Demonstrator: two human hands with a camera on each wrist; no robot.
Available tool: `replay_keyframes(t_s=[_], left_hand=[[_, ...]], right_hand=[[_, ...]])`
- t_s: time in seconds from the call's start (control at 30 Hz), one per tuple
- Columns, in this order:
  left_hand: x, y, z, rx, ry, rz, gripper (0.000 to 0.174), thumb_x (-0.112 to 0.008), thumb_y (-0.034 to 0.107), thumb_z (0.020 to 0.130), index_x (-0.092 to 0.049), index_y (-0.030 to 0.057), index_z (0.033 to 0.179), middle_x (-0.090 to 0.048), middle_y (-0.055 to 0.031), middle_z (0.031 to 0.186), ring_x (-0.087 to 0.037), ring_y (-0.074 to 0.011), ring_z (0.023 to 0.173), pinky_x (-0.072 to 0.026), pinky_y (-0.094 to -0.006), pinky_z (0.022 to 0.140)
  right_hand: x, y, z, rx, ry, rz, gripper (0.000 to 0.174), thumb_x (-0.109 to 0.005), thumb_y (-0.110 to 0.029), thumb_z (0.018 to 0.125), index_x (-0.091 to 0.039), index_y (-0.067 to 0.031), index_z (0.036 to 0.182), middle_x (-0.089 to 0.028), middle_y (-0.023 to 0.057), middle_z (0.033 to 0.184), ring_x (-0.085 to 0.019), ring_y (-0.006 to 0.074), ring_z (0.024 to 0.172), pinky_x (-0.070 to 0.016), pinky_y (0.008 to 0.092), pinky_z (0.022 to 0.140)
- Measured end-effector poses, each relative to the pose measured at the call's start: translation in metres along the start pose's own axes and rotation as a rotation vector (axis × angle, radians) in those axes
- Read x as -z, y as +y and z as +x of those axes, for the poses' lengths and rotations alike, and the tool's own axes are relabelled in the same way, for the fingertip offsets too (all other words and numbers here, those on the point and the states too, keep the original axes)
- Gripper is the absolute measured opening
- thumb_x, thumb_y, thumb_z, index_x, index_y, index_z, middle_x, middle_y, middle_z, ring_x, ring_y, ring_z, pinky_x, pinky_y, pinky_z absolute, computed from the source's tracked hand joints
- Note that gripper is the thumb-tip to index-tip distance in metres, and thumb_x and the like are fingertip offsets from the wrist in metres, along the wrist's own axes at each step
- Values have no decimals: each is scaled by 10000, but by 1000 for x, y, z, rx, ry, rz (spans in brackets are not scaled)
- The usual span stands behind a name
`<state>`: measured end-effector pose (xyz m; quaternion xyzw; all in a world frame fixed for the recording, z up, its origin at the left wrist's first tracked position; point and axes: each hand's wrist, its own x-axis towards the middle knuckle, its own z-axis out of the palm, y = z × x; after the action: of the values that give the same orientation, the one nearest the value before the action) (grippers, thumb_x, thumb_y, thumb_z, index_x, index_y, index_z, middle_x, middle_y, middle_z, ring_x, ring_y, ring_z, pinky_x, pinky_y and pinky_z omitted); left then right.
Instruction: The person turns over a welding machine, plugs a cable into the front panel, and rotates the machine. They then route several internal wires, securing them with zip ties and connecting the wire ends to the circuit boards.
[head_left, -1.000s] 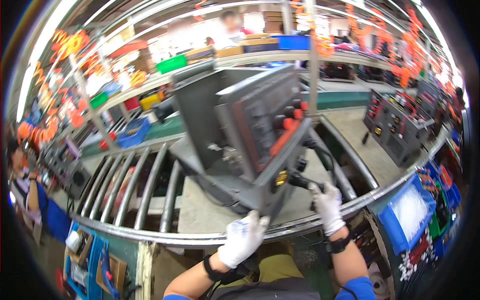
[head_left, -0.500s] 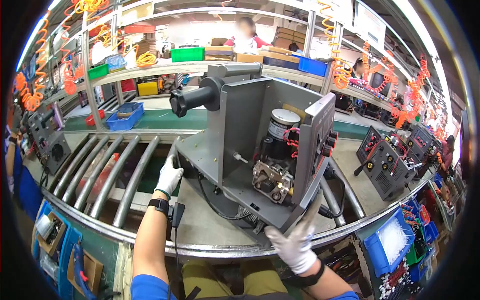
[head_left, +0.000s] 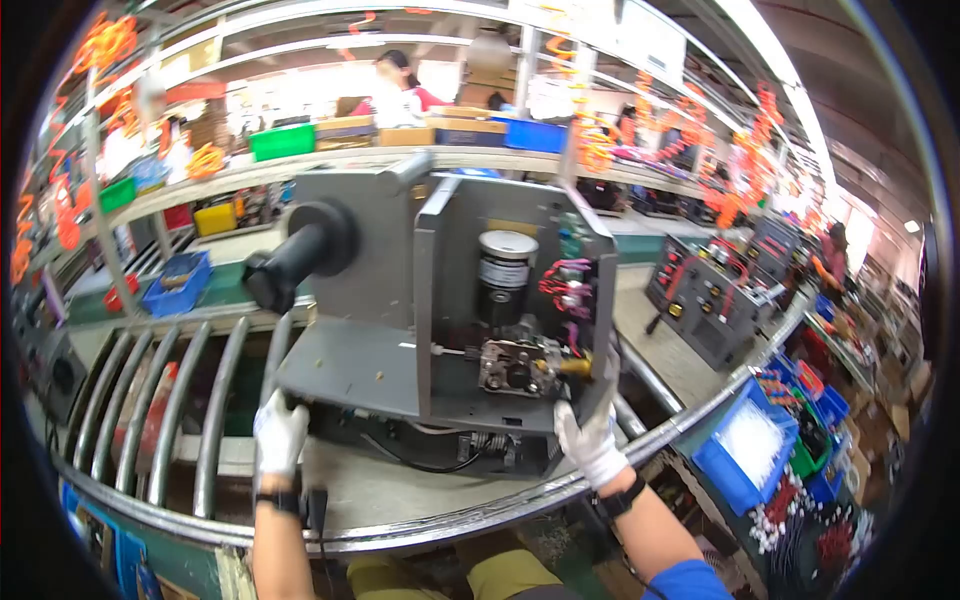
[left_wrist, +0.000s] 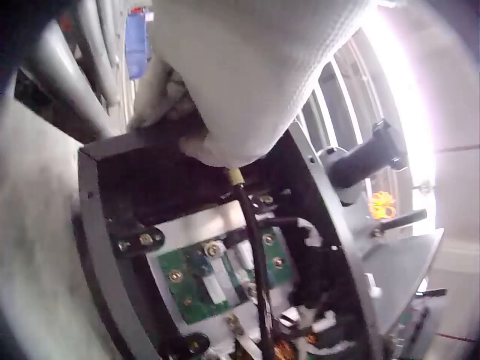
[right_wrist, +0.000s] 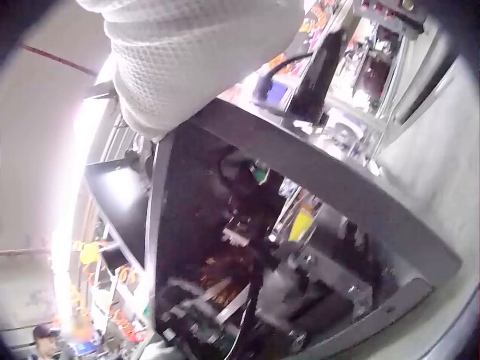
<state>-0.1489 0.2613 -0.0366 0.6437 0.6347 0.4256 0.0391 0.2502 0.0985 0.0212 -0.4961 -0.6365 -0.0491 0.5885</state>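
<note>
A grey welding machine (head_left: 362, 250), its side uncovered, stands on the workbench with its open side toward me. A black spool holder (head_left: 300, 255) sticks out at its left; a motor (head_left: 505, 262) and a metal wire feeder (head_left: 515, 368) show inside. My gloved left hand (head_left: 280, 437) grips the lower left corner. In the left wrist view its thumb hooks over the casing edge, above a green circuit board (left_wrist: 187, 281). My gloved right hand (head_left: 592, 447) holds the lower right corner, thumb in front and fingers along the side. The right wrist view shows this hand (right_wrist: 187, 64) over the frame corner.
Steel rollers (head_left: 222, 400) run to the left, and a metal rail (head_left: 430, 525) edges the bench before me. More machines (head_left: 715, 300) stand at right. A blue bin (head_left: 750, 435) of white parts sits at lower right. Shelves with boxes (head_left: 475, 130) span the back.
The machine has turned, its front panel swinging away to the right and its open side toward me. My left hand moved to the left corner; my right hand left a cable plug for the right corner.
</note>
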Motion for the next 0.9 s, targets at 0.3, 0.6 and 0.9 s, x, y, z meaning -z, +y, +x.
replay_keyframes(t_s=[0.3,0.6,0.9], left_hand=[[61,81,-144,160,-93,-144,392,-617,235,812,-590,6,1129,-648,-236,974,-610,-381,877,-465,-429,836],[55,63,-130,135,-111,140,347,-618,229,845,-590,-48,1053,-647,-246,997,-627,-355,912,-476,-436,852],[78,30,-131,327,-271,-601,158,-497,284,910,-479,140,847,-481,-76,674,-487,-253,582,-413,-392,524]], right_hand=[[82,30,15,-172,-213,-120,609,-663,-298,803,-488,33,1282,-592,263,1163,-548,392,1129,-432,416,981],[358,61,-38,-761,-373,-1195,387,-614,-426,784,-688,-66,903,-675,168,915,-648,325,871,-499,451,746],[351,49,-27,-424,-609,-1035,256,-676,-343,699,-690,-128,837,-667,108,799,-618,302,687,-515,388,657]])
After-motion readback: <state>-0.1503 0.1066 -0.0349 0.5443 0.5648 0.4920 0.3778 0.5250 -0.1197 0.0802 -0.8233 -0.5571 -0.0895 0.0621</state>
